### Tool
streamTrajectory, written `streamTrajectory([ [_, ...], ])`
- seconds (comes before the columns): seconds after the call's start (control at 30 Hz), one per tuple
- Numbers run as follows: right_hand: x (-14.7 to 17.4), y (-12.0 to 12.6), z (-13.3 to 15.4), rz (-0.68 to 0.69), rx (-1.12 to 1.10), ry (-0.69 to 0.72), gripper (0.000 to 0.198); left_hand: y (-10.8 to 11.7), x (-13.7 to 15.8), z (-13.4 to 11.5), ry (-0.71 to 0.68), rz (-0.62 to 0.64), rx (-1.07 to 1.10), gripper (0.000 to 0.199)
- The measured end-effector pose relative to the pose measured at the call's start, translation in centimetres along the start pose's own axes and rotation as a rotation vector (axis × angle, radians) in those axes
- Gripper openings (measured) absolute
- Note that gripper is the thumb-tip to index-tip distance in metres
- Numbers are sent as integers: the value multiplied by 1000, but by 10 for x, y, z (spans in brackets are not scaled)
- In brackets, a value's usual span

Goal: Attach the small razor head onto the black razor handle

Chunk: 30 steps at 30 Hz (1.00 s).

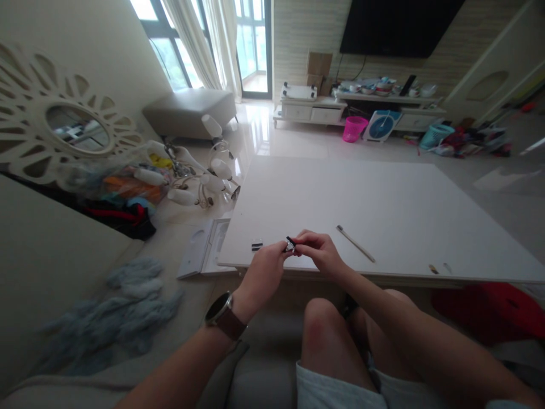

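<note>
Between my two hands, just above the near edge of the white table (323, 193), is a small black and silvery piece (290, 245), too small to name. My left hand (266, 267), with a watch (219, 307) on its wrist, pinches it from the left. My right hand (321, 253) has its thumb and fingertips closed on the piece's right side. Left of the hands on the tabletop sits a small black and clear item (257, 245). Off to the right lies a toothbrush (355, 243) with a dark head and pale handle.
Near the table's right front corner lies a small brownish bit (433, 269). An open white box (204, 247) and a chandelier with white shades (200, 176) are on the floor at left. A pink basket (355, 129) stands beyond the table. A red cloth (494, 309) is at lower right.
</note>
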State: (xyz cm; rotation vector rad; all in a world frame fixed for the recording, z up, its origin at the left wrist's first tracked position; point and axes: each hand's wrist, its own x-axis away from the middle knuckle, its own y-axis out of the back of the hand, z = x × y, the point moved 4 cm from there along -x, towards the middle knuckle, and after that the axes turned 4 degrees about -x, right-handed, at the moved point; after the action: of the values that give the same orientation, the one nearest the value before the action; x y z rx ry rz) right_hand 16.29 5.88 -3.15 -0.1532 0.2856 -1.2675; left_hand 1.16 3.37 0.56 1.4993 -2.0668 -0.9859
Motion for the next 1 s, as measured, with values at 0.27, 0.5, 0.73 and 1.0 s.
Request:
streamTrajectory([
  [0.27,-1,11,-15,-28,-116,-96,22,2,-1,-2,41,9,123,21],
  [0.5,-2,11,-13,1,-90,-88,26,1,-2,1,39,8,105,20],
  [0.73,-2,12,1,158,28,2,50,-1,-1,1,33,-15,98,20],
  [1.0,-5,14,-4,154,17,6,45,-1,-1,1,6,20,71,20],
])
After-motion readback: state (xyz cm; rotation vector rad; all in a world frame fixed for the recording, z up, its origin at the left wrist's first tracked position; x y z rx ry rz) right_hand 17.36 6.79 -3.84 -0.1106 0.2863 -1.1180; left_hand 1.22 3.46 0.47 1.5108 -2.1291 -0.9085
